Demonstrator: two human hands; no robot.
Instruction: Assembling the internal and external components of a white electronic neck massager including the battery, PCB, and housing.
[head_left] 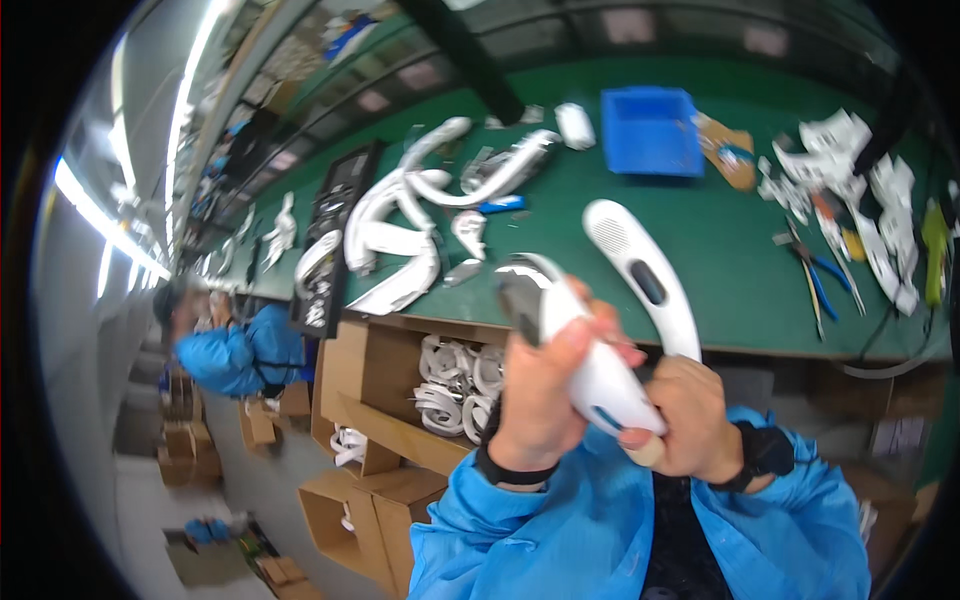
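The left hand [545, 385] is wrapping its fingers and thumb tightly around one arm of a curved white plastic neckband-shaped housing with a dark oval inset [610, 330], which is being held up close to the chest, above the near edge of the green-topped workbench [720, 250]. The right hand [690, 420] is closing around the lower end of the same housing, fingertips pinching near its bend. To do this well, it seems the two hands should be steadying the piece near the joint and pressing evenly, so the thin arms are not twisting. Beyond the hands, a heap of similar white curved shells [400, 230] is lying on the bench to the left, a blue plastic tray [650, 130] is sitting further back, and blue-handled pliers [815, 275] are resting to the right. Open cardboard boxes of white parts [450, 385] are standing under the bench, and another person in a blue coat [235, 350] is working at far left.
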